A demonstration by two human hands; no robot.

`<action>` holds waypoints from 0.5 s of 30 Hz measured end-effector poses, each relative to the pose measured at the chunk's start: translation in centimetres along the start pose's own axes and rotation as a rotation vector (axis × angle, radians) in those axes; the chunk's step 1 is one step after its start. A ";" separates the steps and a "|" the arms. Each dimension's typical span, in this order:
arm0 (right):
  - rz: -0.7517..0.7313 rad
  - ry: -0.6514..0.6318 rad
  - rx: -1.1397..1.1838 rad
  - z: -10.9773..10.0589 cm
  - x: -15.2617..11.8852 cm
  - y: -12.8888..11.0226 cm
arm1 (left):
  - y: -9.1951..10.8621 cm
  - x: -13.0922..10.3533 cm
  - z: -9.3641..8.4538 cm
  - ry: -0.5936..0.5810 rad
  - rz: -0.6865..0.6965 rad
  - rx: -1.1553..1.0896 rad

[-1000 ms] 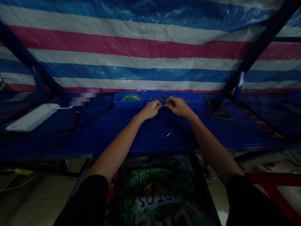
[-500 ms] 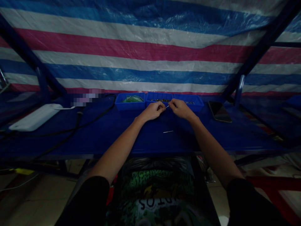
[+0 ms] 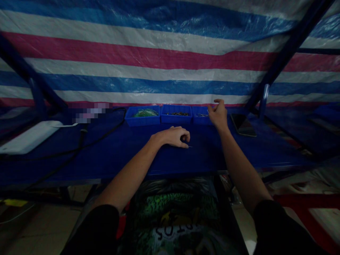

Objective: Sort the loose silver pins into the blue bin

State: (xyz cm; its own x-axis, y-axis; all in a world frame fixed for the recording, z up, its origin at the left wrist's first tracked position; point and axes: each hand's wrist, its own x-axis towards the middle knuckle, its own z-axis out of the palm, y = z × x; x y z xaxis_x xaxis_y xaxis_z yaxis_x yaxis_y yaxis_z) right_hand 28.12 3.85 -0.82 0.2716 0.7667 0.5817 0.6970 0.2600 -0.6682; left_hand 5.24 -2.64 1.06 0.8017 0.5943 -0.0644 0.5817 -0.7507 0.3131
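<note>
My left hand [image 3: 176, 137] is low over the blue tabletop, thumb and curled index finger apart. A thin, pale needle-like piece [image 3: 190, 146] lies on the table at my thumb tip; whether the thumb touches it I cannot tell. My right hand [image 3: 219, 114] is raised at the right blue bin [image 3: 203, 120], fingers apart, with nothing visible in them. That bin holds thin shiny metal pieces [image 3: 202, 114], and my hand covers its right side. The middle blue bin [image 3: 176, 119] contains small brownish metal parts [image 3: 180, 113]. Green, glossy material [image 3: 145, 113] fills the left blue bin [image 3: 143, 121].
A dark phone [image 3: 243, 125] lies to the right of the bins. On the left are a white elongated device [image 3: 32, 136] and a black cable [image 3: 106, 136]. Blue frame posts [image 3: 281, 60] flank the bench, with a striped plastic sheet [image 3: 159, 56] behind.
My hands have parted from around a thin piece. The left has come down toward the thin piece on the table; the right has moved right to the bin, its fingers opened.
</note>
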 end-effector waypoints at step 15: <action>-0.355 -0.520 0.067 1.3 -3.6 -5.4 | -3.5 -0.5 -0.3 0.082 -0.173 -0.049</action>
State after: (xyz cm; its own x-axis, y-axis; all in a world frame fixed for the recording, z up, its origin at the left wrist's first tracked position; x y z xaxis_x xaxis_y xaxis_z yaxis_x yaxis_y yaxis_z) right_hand 22.45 0.44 0.08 -0.3381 0.8077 0.4830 0.6381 0.5740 -0.5132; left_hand 2.78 -0.22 0.28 0.6756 0.7359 -0.0444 0.7006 -0.6221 0.3495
